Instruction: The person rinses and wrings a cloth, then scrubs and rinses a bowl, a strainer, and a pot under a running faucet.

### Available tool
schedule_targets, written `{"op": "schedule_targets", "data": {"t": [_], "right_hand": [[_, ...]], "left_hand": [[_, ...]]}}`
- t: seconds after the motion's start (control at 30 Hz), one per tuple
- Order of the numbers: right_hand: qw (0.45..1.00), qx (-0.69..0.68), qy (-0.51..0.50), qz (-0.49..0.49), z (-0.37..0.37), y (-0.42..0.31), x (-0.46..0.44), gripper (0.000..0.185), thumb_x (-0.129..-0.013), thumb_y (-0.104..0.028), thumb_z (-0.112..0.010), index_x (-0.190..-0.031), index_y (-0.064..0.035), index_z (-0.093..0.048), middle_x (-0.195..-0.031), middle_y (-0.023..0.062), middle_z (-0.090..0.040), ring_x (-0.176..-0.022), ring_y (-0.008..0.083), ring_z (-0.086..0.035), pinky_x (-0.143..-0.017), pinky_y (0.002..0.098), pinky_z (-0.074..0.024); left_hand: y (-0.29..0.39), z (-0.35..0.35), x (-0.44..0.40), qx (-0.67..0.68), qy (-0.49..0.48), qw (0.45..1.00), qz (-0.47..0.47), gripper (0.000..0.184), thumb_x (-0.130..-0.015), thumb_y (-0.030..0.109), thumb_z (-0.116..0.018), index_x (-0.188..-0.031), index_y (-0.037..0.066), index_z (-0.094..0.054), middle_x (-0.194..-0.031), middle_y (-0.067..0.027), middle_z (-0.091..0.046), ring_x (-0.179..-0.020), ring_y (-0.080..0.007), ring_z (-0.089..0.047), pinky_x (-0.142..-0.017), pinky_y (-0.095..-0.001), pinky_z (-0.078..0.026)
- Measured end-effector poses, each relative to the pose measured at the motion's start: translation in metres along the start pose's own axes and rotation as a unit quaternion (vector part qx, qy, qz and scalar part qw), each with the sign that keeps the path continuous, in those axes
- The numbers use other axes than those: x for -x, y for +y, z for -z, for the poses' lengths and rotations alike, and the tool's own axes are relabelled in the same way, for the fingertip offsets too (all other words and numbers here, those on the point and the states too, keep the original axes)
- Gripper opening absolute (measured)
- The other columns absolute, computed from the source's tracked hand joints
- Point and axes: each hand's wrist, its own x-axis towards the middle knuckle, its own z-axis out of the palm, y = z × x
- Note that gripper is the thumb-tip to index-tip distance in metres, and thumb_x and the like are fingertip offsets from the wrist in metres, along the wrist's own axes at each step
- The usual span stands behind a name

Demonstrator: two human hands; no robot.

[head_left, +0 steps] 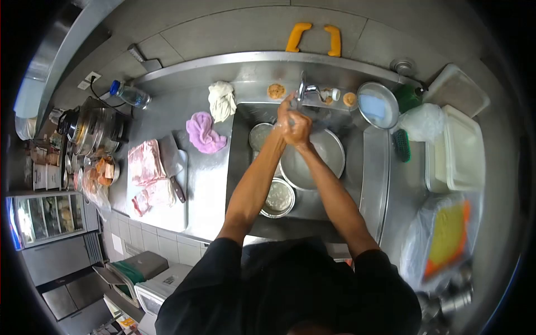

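Observation:
My left hand [286, 115] and my right hand [297, 128] are pressed together over the sink [352, 206], just in front of the faucet [302, 88]. The fingers of my right hand are curled against my left hand, whose fingers point up toward the faucet. Both hands look wet, and I make out no object between them. Beneath them in the sink sits a large metal bowl [321, 159]. Two smaller metal containers stand to its left, one of them [278, 197] holding cloudy liquid.
Left of the sink, raw meat [146, 162] and a cleaver [172, 162] lie on a white board [177, 216]. Nearby are a purple cloth [205, 133], a white cloth [222, 101] and a bottle [131, 94]. To the right are a bowl [378, 105], a green brush [401, 145] and plastic containers [464, 148].

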Motion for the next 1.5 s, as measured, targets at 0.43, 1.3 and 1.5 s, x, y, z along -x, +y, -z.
{"op": "schedule_targets", "data": {"t": [0.43, 1.3, 1.5], "right_hand": [[0.896, 0.035, -0.384, -0.221, 0.056, 0.042, -0.046, 0.050, -0.084, -0.048, -0.057, -0.076, 0.0011, -0.062, -0.060, 0.0094, -0.056, -0.060, 0.0153, -0.055, -0.058, 0.0318, -0.0440], [0.816, 0.092, -0.465, -0.331, 0.097, 0.119, 0.043, 0.059, -0.070, -0.050, -0.070, -0.098, 0.0004, -0.061, -0.111, 0.0137, -0.058, -0.104, 0.0222, -0.053, -0.091, 0.0332, -0.0400], [0.904, -0.330, 0.008, -0.271, 0.032, 0.089, 0.040, 0.024, -0.071, -0.016, -0.068, -0.091, -0.0032, -0.062, -0.098, 0.0099, -0.060, -0.091, 0.0171, -0.055, -0.079, 0.0288, -0.0437]], "left_hand": [[0.097, -0.034, 0.059, -0.451, -0.079, 0.886, -0.068, 0.045, -0.070, 0.029, -0.068, -0.104, 0.002, -0.055, -0.086, -0.0216, -0.062, -0.085, -0.0342, -0.062, -0.078, -0.0417, -0.046], [0.126, -0.004, 0.069, -0.209, 0.160, 0.963, -0.060, 0.042, -0.088, 0.041, -0.055, -0.096, 0.001, -0.064, -0.076, -0.0085, -0.063, -0.068, -0.0148, -0.054, -0.063, -0.0320, -0.043], [0.059, -0.003, 0.052, 0.124, 0.236, 0.964, -0.026, 0.050, -0.092, 0.046, -0.046, -0.106, 0.001, -0.063, -0.086, -0.0041, -0.063, -0.075, -0.0124, -0.056, -0.071, -0.0252, -0.044]]}}
